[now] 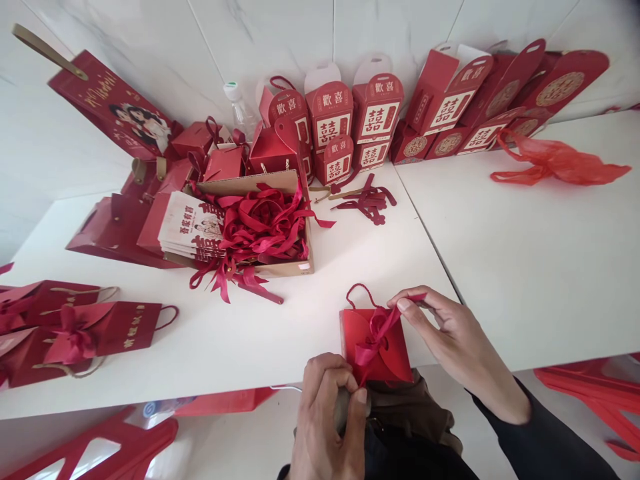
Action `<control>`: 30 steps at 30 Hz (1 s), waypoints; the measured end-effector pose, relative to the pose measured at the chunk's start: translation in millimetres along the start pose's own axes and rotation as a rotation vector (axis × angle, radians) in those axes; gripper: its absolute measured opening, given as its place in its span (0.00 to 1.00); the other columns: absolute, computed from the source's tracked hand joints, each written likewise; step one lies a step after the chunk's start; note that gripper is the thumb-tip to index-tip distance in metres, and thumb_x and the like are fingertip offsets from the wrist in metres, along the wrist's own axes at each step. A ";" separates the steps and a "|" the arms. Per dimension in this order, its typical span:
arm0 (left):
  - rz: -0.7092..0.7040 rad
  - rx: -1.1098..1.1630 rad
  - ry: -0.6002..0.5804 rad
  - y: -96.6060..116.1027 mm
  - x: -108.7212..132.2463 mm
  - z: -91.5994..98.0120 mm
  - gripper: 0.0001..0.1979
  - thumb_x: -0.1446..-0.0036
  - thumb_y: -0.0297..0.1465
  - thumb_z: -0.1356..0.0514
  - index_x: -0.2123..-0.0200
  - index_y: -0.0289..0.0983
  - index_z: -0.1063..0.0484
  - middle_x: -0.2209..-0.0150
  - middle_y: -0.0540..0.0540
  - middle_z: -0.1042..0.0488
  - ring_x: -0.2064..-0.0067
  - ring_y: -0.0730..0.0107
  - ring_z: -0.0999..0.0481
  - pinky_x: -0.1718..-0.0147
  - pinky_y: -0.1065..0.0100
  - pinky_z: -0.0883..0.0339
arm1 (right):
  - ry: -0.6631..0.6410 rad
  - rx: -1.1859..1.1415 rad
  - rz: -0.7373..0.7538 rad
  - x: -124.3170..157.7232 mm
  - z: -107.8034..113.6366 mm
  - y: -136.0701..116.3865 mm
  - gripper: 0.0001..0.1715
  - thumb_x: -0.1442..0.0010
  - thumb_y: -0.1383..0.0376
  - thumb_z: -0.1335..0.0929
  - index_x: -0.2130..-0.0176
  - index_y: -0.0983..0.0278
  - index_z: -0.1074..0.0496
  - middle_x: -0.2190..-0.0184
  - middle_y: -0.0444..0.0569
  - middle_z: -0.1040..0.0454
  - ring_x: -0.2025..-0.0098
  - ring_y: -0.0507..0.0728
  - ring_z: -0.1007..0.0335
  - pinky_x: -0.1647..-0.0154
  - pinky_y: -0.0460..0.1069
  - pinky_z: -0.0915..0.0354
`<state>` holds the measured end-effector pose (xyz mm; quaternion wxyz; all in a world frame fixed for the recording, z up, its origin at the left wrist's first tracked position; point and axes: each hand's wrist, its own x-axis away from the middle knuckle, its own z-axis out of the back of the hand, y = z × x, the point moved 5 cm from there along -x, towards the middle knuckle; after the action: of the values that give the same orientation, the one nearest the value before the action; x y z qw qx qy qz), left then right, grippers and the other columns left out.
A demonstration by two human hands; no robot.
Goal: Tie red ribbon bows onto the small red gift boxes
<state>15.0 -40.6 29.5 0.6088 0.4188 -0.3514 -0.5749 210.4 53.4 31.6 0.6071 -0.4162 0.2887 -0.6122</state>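
Observation:
A small red gift box (pixel 395 353) with a cord handle rests at the near edge of the white table (pixel 310 313). A red ribbon (pixel 376 333) crosses its top. My left hand (pixel 327 413) is closed in a pinch on the ribbon's lower end at the box's front corner. At the box's upper right corner, my right hand (pixel 450 340) pinches the ribbon's other end between thumb and forefinger. Both hands pull the ribbon in opposite directions.
A cardboard tray (pixel 287 267) full of loose red ribbons and printed cards sits mid-table. Finished ribboned boxes (pixel 75 333) lie at left. Upright red boxes (pixel 350 120) line the wall, with a clear bottle (pixel 240 110) and a red plastic bag (pixel 560 163) at right.

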 end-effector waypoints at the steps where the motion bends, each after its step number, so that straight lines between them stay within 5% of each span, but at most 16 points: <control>1: 0.006 0.019 -0.004 0.1 -0.1 1.0 0.08 0.32 0.29 0.47 0.67 0.40 0.35 0.61 0.46 0.30 0.59 0.65 0.29 0.60 0.66 0.37 | 0.010 0.008 0.016 -0.4 0.4 -0.7 0.20 0.28 0.48 0.36 0.56 0.58 0.22 0.63 0.50 0.19 0.55 0.63 0.21 0.65 0.50 0.25; 8: 0.016 0.075 -0.035 1.2 -0.8 8.9 0.10 0.33 0.31 0.45 0.69 0.40 0.37 0.58 0.46 0.27 0.58 0.65 0.28 0.59 0.65 0.37 | -0.007 0.009 0.037 1.3 3.0 -2.4 0.16 0.28 0.53 0.35 0.54 0.57 0.22 0.58 0.50 0.18 0.52 0.64 0.20 0.59 0.52 0.22; 11: 0.031 0.080 -0.030 2.7 -2.6 11.5 0.04 0.33 0.34 0.44 0.61 0.42 0.32 0.58 0.46 0.26 0.58 0.63 0.27 0.59 0.64 0.35 | -0.127 -0.060 0.100 5.1 1.0 -6.2 0.14 0.28 0.58 0.36 0.49 0.53 0.24 0.45 0.48 0.22 0.41 0.63 0.26 0.50 0.52 0.23; 17: -0.063 -0.037 -0.076 5.1 -21.0 1.4 0.13 0.33 0.29 0.42 0.47 0.44 0.32 0.53 0.46 0.26 0.51 0.64 0.26 0.52 0.64 0.30 | -0.280 -0.034 0.142 6.7 -10.6 -5.9 0.21 0.24 0.61 0.41 0.38 0.47 0.32 0.34 0.44 0.34 0.30 0.59 0.42 0.40 0.53 0.29; 23: -0.139 -0.053 -0.033 2.1 -31.2 -5.8 0.07 0.33 0.24 0.42 0.57 0.43 0.29 0.56 0.48 0.27 0.52 0.71 0.25 0.53 0.70 0.30 | -0.250 -0.014 0.161 3.7 -16.1 -1.6 0.11 0.26 0.55 0.36 0.51 0.52 0.26 0.39 0.48 0.30 0.36 0.61 0.34 0.57 0.50 0.24; 30: -0.060 -0.024 -0.034 -5.3 -25.1 -1.7 0.06 0.32 0.26 0.44 0.59 0.41 0.29 0.59 0.48 0.28 0.57 0.70 0.26 0.58 0.70 0.31 | -0.186 -0.038 0.024 1.4 -14.4 5.6 0.15 0.28 0.49 0.35 0.56 0.55 0.25 0.48 0.49 0.25 0.54 0.58 0.24 0.77 0.45 0.34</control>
<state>12.0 -15.5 25.3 0.5902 0.4121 -0.3419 -0.6041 201.0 49.3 20.0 0.6307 -0.4792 0.2478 -0.5578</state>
